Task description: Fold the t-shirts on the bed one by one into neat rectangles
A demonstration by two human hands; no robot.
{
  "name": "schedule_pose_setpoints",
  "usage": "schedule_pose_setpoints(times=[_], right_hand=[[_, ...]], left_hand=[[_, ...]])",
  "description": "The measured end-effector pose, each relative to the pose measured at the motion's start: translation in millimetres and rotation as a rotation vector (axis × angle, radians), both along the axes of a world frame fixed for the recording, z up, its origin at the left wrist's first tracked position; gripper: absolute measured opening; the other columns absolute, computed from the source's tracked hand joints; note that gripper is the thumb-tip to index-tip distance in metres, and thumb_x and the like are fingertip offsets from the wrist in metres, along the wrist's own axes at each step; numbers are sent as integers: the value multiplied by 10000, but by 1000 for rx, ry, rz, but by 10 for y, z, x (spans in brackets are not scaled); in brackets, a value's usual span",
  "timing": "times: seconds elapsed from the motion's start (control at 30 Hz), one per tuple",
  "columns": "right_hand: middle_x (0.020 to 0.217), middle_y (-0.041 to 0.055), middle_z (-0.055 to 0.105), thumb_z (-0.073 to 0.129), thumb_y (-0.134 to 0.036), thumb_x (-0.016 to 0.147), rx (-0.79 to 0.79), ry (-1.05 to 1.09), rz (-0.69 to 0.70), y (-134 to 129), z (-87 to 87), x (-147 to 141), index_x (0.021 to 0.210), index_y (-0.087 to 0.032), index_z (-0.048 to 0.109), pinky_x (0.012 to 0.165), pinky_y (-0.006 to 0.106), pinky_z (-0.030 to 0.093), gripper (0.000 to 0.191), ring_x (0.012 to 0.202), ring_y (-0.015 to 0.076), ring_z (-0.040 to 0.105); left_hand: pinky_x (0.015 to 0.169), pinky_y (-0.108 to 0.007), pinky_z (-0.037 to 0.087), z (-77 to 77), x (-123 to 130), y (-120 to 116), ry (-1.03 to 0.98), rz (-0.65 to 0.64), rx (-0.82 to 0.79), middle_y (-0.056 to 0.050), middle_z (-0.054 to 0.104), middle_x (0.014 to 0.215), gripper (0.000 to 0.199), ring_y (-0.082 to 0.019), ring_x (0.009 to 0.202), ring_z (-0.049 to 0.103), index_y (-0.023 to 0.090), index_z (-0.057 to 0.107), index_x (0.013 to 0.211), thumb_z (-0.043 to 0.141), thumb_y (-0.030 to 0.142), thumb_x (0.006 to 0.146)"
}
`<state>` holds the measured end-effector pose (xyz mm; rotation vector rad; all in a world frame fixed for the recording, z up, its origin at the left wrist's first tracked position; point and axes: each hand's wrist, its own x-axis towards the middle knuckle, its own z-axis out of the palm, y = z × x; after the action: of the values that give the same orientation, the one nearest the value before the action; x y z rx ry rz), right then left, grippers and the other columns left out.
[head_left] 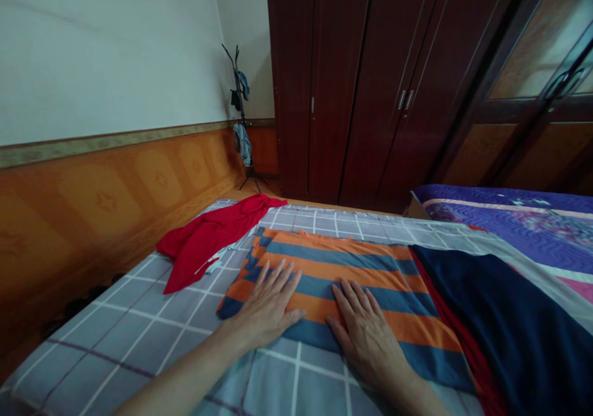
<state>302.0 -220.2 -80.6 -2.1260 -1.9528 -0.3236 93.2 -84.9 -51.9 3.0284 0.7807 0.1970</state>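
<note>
An orange and blue-grey striped shirt point(333, 262) lies spread flat on the bed, its left side showing layered, folded edges. My left hand point(273, 302) rests flat on the left part of the shirt with its fingers stretched out. Farther right, my right hand point(359, 317) lies palm down on the shirt's near middle, fingers extended. Neither hand grips the cloth. Against the shirt's right edge are a dark navy garment point(500, 317) and a strip of red cloth point(456, 317) beside it.
A crumpled red garment point(217, 231) lies at the bed's far left, over some pale cloth. The grey checked bedsheet point(171, 336) covers the bed. Behind stand a dark wooden wardrobe point(333, 95) and a coat rack point(241, 107). A purple patterned bedspread point(514, 218) is at right.
</note>
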Motion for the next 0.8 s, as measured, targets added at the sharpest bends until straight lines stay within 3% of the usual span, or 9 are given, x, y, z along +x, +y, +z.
schedule_pose_setpoints(times=[0.07,0.17,0.27,0.37,0.47,0.67,0.8], right_hand=[[1443,124,380,415,-456,924,-26,17,0,-2,36,-12,1365,-146,455,1080,490,291,541,1338,300,319],[1450,127,368,412,-447,925,-53,33,0,-2,75,-22,1367,-128,448,1090,493,265,546,1348,305,295],[1446,140,371,414,-445,924,-67,34,5,1,80,-23,1364,-116,449,1083,503,268,551,1342,316,301],[1445,144,372,415,-443,924,-51,36,17,2,65,-18,1363,-115,450,1076,509,276,550,1339,319,306],[1445,143,372,420,-433,924,-15,38,23,2,47,-12,1361,-114,451,1079,509,272,542,1343,313,300],[1436,142,388,427,-435,915,28,10,26,-7,19,-13,1354,-121,461,1067,501,291,541,1329,313,328],[1442,140,379,432,-435,912,46,19,33,-3,-11,-13,1357,-129,456,1065,511,286,541,1338,315,311]], left_hand=[[1143,-475,129,-63,-16,90,31,46,-29,-92,146,1537,696,-244,1420,90,182,146,1482,255,590,928],[1140,-485,116,-137,-257,276,88,184,-44,-142,172,1521,718,-257,1415,121,99,198,1466,234,578,933],[1130,-504,116,-68,-378,361,91,269,-28,-165,246,1496,718,-275,1402,179,74,238,1452,244,570,933],[1147,-449,74,59,-160,345,35,135,-4,-112,228,1514,668,-228,1413,148,126,206,1467,232,546,948],[1147,-435,68,78,130,413,48,57,-44,-91,194,1527,664,-212,1418,119,159,194,1471,237,559,943],[1120,-491,111,-61,146,875,52,333,-40,-163,222,1508,675,-273,1407,158,70,221,1454,223,520,950],[1127,-433,144,-122,217,1095,25,271,-26,-91,237,1518,619,-210,1405,189,165,215,1464,204,517,955]])
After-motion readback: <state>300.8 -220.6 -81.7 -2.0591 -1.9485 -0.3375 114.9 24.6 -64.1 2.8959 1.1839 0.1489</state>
